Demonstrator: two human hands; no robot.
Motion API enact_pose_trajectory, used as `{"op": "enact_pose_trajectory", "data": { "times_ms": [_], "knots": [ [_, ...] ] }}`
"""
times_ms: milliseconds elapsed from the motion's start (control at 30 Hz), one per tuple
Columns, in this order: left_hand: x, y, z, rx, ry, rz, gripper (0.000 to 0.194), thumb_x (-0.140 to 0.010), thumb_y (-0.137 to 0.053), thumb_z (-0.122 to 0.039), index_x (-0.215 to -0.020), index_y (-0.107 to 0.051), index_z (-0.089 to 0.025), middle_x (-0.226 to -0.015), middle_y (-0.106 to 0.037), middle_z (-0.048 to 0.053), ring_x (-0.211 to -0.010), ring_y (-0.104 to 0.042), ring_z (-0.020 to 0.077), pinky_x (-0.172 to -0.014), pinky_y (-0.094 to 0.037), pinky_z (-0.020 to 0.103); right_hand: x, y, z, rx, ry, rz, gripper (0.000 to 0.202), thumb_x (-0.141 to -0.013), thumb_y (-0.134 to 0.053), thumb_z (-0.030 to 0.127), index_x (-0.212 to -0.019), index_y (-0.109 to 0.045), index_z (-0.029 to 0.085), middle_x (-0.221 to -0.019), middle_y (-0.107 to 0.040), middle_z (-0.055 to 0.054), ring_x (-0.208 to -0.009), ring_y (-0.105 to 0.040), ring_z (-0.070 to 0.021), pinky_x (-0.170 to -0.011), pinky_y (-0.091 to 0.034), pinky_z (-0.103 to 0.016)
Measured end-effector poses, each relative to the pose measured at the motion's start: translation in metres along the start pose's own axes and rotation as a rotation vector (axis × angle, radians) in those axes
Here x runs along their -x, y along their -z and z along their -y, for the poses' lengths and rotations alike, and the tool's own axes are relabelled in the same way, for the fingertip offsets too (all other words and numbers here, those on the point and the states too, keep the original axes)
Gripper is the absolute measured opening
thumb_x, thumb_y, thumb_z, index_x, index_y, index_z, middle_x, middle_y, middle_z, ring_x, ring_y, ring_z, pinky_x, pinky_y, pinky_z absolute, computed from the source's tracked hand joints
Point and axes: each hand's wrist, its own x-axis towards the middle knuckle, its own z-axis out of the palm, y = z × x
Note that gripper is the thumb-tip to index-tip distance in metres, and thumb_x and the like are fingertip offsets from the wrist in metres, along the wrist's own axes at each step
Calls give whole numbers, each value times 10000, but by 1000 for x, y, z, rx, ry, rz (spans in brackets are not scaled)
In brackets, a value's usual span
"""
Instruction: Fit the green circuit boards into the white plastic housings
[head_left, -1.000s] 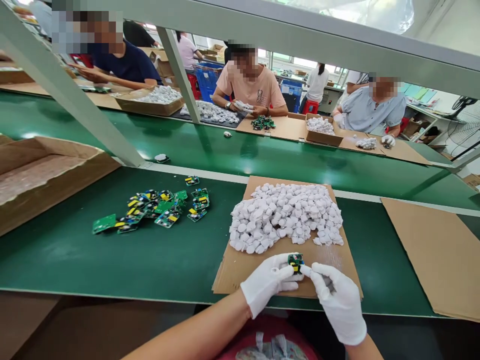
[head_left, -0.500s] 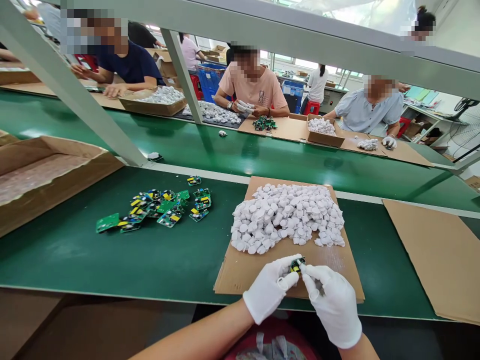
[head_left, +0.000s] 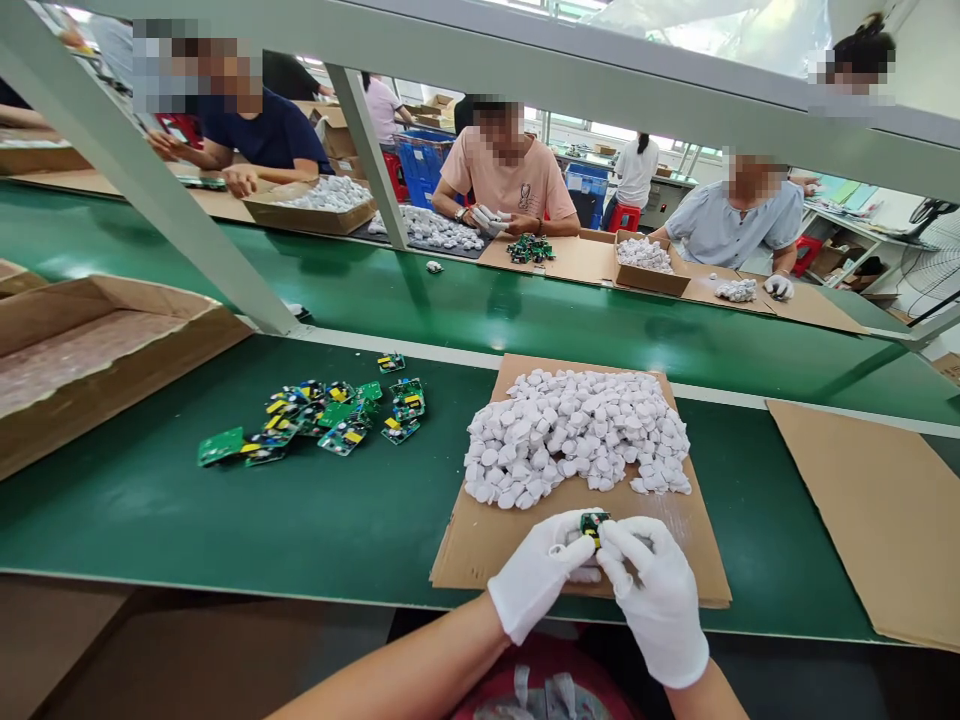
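A small green circuit board [head_left: 594,527] with yellow and black parts is held over the front of a cardboard sheet [head_left: 480,545]. My left hand [head_left: 538,572], in a white glove, is closed around the board's left side. From the right, my white-gloved right hand [head_left: 656,590] pinches at the board's near right edge; its fingertips partly cover the board, and any small white piece between them is hidden. Just beyond both hands lies a heap of small white rounded pieces [head_left: 577,430]. More circuit boards [head_left: 330,415] lie in a loose pile to the left on the green tabletop [head_left: 225,530].
A large cardboard box [head_left: 112,370] stands at far left, and another cardboard sheet [head_left: 862,510] lies right. A slanted metal post [head_left: 180,190] and overhead beam [head_left: 600,75] frame the bench. Across the green conveyor belt [head_left: 465,300], several co-workers sit with boxes of white pieces.
My right hand has shifted slightly left and turned at the board, which now sits a little more upright between my hands. On the belt, a small white item has moved left.
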Motion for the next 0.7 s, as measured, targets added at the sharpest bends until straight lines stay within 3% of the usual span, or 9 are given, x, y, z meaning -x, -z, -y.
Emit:
{"op": "enact_pose_trajectory", "data": {
  "times_ms": [167,267,333,400,467,567,700],
  "knots": [
    [-4,-13,-2,-36,-149,-44,305,-588,-752,-335,-728,-567,-137,-676,-579,0,-611,-504,105,-604,-417,233,0,-6,2,163,113,-102,337,-786,-546,136,-1065,-653,292,-1087,-575,-105,-883,-587,-238,-695,-526,-391],
    [-6,-14,-3,-71,-139,-117,330,-525,-785,-311,-646,-526,-146,-597,-549,-21,-554,-474,95,-552,-391,223,0,-7,5,16,91,18,422,-777,-576,182,-1188,-571,281,-1251,-513,-111,-1050,-542,-279,-807,-514,-443],
    [-7,-13,-4,-49,-118,-115,328,-559,-768,-347,-661,-535,-140,-599,-556,-11,-554,-479,96,-555,-393,225,0,-6,5,-145,34,110,526,-795,-575,219,-1305,-453,256,-1313,-477,-116,-1131,-511,-274,-886,-495,-442],
    [-7,-12,-4,-16,-103,-93,324,-622,-729,-392,-669,-547,-128,-612,-555,-1,-553,-472,87,-555,-391,218,1,-6,3,-261,-49,123,590,-822,-554,235,-1375,-347,228,-1318,-485,-120,-1165,-501,-257,-928,-480,-427],
    [-5,-11,-4,0,-73,-69,334,-651,-709,-415,-660,-552,-120,-611,-543,-2,-535,-459,76,-538,-388,210,2,-6,1,-278,-90,77,517,-833,-551,236,-1332,-413,249,-1301,-510,-103,-1149,-521,-248,-922,-487,-418],
    [-1,-10,-4,36,-26,-63,337,-643,-723,-415,-735,-583,-123,-649,-550,-3,-566,-502,93,-580,-438,238,1,-5,-1,-227,-35,13,300,-816,-595,228,-1111,-609,281,-1264,-539,-82,-1085,-566,-242,-856,-522,-391],
    [4,-9,-2,158,1,-44,370,-676,-694,-435,-899,-602,-155,-743,-571,13,-669,-556,130,-699,-488,331,-4,-2,1,-217,-6,-71,273,-798,-619,187,-1046,-647,295,-1238,-558,-73,-1075,-570,-235,-860,-516,-391]
  ]
}}
